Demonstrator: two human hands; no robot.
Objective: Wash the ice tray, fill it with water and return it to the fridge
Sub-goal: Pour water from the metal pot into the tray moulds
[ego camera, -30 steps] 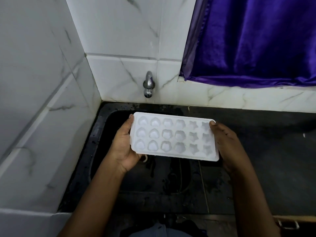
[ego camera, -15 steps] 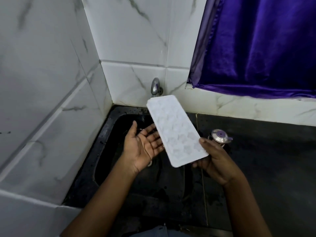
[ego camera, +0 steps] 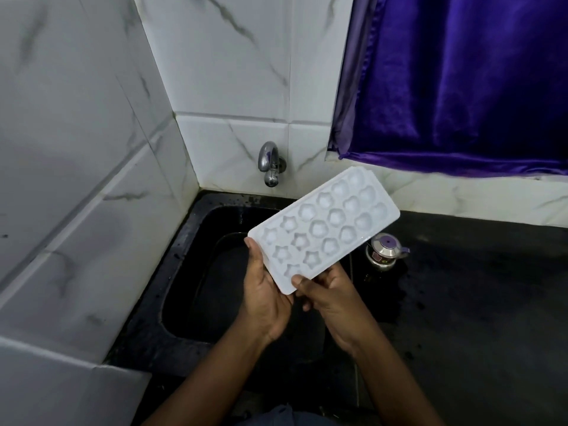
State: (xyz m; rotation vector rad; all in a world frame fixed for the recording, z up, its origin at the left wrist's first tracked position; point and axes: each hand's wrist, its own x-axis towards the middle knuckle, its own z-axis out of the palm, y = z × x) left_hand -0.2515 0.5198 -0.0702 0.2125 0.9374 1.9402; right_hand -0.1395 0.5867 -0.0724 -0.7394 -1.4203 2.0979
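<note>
The ice tray [ego camera: 325, 229] got flipped back cavities-up, and its near end is now gripped by the left hand [ego camera: 265, 292] too.

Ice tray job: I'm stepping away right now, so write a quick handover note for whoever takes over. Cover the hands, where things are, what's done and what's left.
Left hand: grips the ice tray at its near end, thumb on the rim.
Right hand: grips the same near end at its corner.
Tray: cells up, tilted, held over the black sink, near the tap. No water is running.
Done: the tray is at the sink. The cells look empty, and washing cannot be confirmed.
Left: wash it, fill it and carry it to the fridge, which is not in view.
</note>
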